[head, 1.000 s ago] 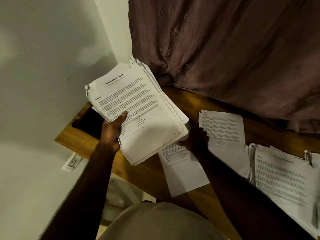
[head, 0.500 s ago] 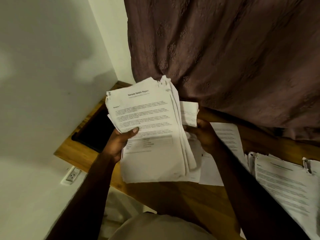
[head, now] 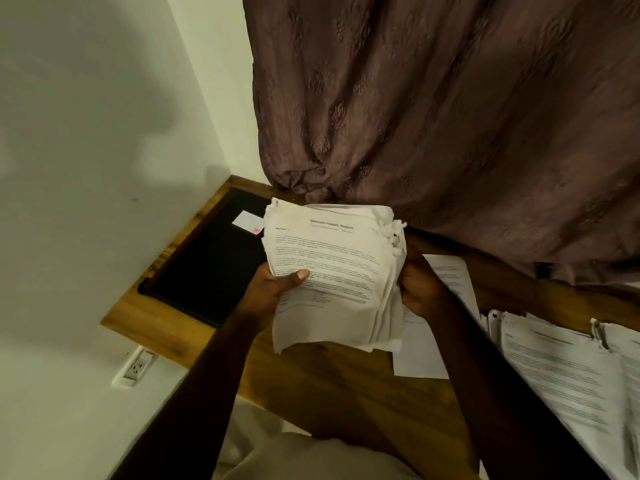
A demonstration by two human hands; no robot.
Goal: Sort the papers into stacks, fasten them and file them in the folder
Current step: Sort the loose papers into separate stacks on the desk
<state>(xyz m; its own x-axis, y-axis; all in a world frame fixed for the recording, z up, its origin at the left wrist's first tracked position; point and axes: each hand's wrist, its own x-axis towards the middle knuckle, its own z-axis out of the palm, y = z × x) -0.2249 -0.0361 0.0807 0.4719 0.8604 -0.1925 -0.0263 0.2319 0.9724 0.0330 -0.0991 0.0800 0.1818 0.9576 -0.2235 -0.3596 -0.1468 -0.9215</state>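
Paper fills both hands: a thick, dog-eared stack of papers (head: 332,268) is raised off the bench (head: 329,379) and tilted up toward us, its top sheet headed as a health report. The left hand (head: 273,292) grips the stack's left edge, with the thumb laid across the printed face and the fingers hidden behind. The right hand (head: 420,289) curls round the ragged right edge, where the sheets fan out unevenly. We judge that the stack is held up this way so the heading can be read and a sheet peeled from the fanned side, with the left hand as clamp and the right as picker. With so much paper in hand, we think the sorting is well short of done.

Left of the left hand and a little beyond it, the black folder (head: 207,261) lies flat on the bench, a small white card (head: 247,221) resting on it. We see no papers filed there. Just under and to the right of the right hand, loose sheets (head: 448,275) lie on the bench. Farther to that hand's right sit the clipped stacks (head: 561,382), with a clip (head: 597,332) at one top corner. We take these for the sorted piles, kept on the right hand's side so a sheet can be dropped with a short reach. The folder waits out of the way on the other side.
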